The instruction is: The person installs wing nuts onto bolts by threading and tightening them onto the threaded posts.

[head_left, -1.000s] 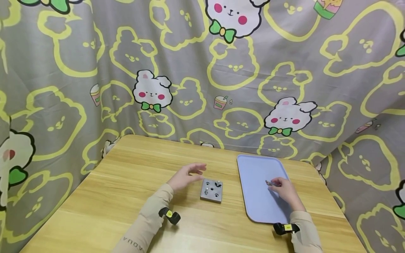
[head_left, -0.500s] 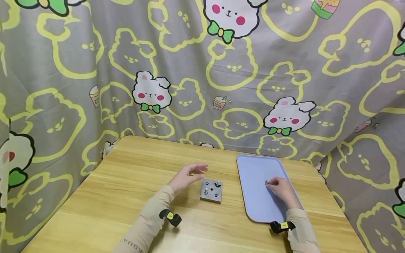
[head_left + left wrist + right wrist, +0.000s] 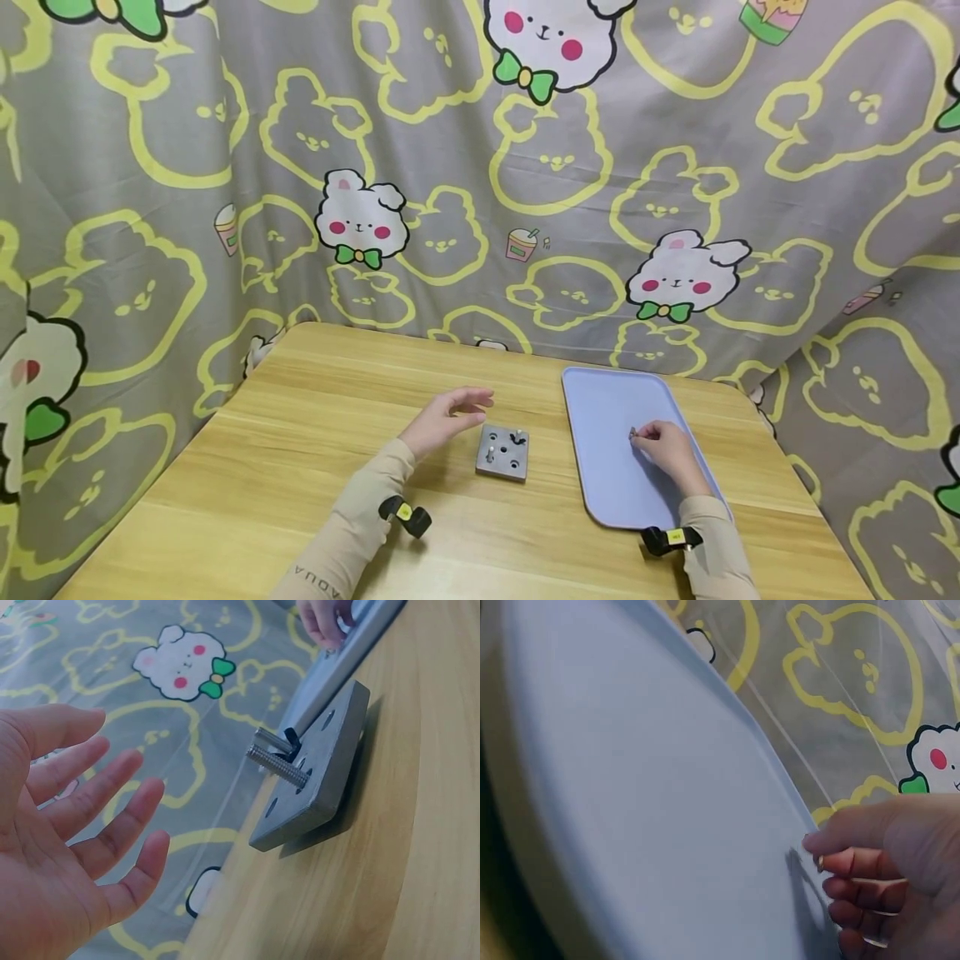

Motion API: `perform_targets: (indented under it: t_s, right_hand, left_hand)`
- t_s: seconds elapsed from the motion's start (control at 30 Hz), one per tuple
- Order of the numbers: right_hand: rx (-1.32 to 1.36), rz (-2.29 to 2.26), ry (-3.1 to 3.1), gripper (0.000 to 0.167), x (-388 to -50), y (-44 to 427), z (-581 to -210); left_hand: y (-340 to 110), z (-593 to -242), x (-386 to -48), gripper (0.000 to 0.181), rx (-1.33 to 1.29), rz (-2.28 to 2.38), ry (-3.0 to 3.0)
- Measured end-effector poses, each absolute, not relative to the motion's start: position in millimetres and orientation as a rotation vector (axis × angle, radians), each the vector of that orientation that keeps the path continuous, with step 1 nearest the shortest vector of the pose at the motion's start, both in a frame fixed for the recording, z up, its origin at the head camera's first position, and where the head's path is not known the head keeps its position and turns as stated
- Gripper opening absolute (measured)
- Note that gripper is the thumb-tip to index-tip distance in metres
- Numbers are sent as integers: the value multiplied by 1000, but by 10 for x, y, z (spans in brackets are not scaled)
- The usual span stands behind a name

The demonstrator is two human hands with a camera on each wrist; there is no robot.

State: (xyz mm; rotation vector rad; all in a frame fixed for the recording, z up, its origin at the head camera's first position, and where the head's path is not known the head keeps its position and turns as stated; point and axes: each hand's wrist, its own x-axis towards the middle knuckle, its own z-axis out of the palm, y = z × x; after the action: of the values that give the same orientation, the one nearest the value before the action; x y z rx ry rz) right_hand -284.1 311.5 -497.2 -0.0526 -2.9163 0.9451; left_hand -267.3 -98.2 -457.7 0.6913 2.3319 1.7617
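Between thumb and fingertips my right hand pinches a small metal part, low over the blue tray; most of the part is hidden by the fingers. In the right wrist view just a sliver of the metal part shows. Left of the tray lies a square grey metal block with several holes. Two bolts stand up from it: a bare threaded bolt, and another behind it with a black wing-shaped piece at it. Beside the block hovers my left hand, fingers loosely spread and holding nothing.
The wooden table carries the block and the tray, whose raised rim runs under my right hand. A grey patterned curtain hangs close behind the table's far edge and along the sides.
My right fingers have drawn in around the metal part, so less of it shows than a second ago. The left hand and the block have stayed in place.
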Motion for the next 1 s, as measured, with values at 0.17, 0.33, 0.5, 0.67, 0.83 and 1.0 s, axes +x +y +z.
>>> perform_targets:
  t_s: [0.17, 0.33, 0.5, 0.67, 0.83, 1.0]
  right_hand:
    - [8, 1020, -2790, 15, -2815, 3056, -4868]
    - [136, 1077, -2593, 11, -2768, 2852, -4656]
    - [247, 1182, -2445, 11, -2687, 2540, -4393]
    - [383, 1284, -2369, 11, -2496, 2146, -4030]
    - [516, 1313, -2353, 11, -2486, 1859, -3961]
    - [632, 1269, -2345, 14, -2461, 1696, -4003]
  left_hand:
    - [-966, -4544, -2669, 43, 694, 1784, 2315]
    - [-948, -4468, -2665, 43, 716, 1791, 2308]
    - [-868, -4300, -2672, 41, 728, 1843, 2331]
    - [-721, -4093, -2668, 38, 738, 1921, 2319]
    - [-542, -3972, -2604, 37, 667, 2012, 2290]
    - [-438, -3932, -2523, 34, 584, 1974, 2322]
